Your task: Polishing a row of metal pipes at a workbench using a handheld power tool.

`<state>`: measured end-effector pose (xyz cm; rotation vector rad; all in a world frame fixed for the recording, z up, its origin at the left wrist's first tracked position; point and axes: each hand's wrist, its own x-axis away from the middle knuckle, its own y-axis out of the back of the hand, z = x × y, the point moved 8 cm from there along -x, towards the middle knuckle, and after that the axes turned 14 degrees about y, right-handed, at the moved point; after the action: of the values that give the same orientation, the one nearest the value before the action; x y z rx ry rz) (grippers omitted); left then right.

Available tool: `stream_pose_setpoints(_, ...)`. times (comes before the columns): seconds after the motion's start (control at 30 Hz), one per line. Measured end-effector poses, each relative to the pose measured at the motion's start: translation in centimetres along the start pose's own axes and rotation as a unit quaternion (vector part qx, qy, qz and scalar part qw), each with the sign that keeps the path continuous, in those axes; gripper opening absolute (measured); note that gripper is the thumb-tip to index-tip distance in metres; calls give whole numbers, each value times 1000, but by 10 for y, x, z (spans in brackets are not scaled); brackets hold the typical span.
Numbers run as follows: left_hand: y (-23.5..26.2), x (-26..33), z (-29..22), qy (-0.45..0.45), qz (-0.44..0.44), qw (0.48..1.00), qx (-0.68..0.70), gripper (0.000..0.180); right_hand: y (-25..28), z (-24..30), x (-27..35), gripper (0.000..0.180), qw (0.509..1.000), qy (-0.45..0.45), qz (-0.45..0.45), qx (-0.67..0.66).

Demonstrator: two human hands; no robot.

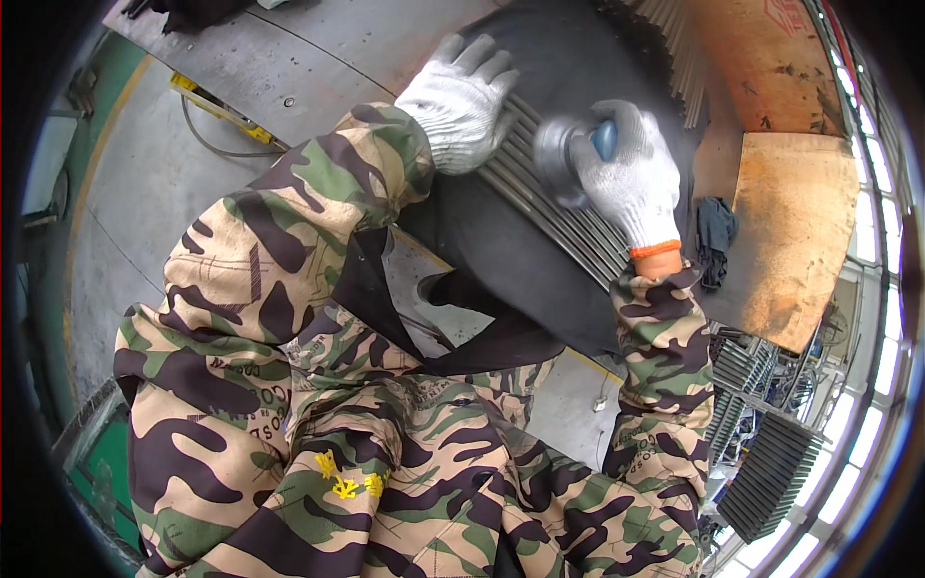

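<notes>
In a white knit glove, my right hand point(634, 183) is wrapped round a small round sander point(556, 159) with a blue body. Its disc is blurred and faces a row of long grey metal bars point(535, 188). Whether the disc touches the bars I cannot tell. My left hand point(458, 106), also gloved, lies palm down by the upper-left end of the bars with its fingers spread and nothing gripped. Under the bars is a black cloth point(472, 226) draped over the worktable.
More metal bars point(674, 48) lie at the far side of the cloth. Brown boards point(800, 222) stand at the right, with a dark crumpled cloth point(715, 241) beside them. A grey metal tabletop point(289, 58) extends to the left. Racks of dark bars point(766, 477) stand lower right.
</notes>
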<state>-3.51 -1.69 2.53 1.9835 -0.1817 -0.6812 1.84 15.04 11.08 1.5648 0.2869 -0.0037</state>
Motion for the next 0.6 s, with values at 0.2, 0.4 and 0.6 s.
stream_pose_setpoints(0.2, -13, -12, 8, -15, -83, 995, -57, 54, 0, -1, -15, 45, 1000, 6, -7, 29)
stream_pose_setpoints(0.4, -26, -29, -6, 6, -14, 997, -75, 56, 1, -12, 15, 40, 999, 33, -40, 15)
stream_pose_setpoints(0.6, -24, -23, 6, 5, -28, 995, -97, 55, 5, -3, 26, 37, 999, 23, -44, -3)
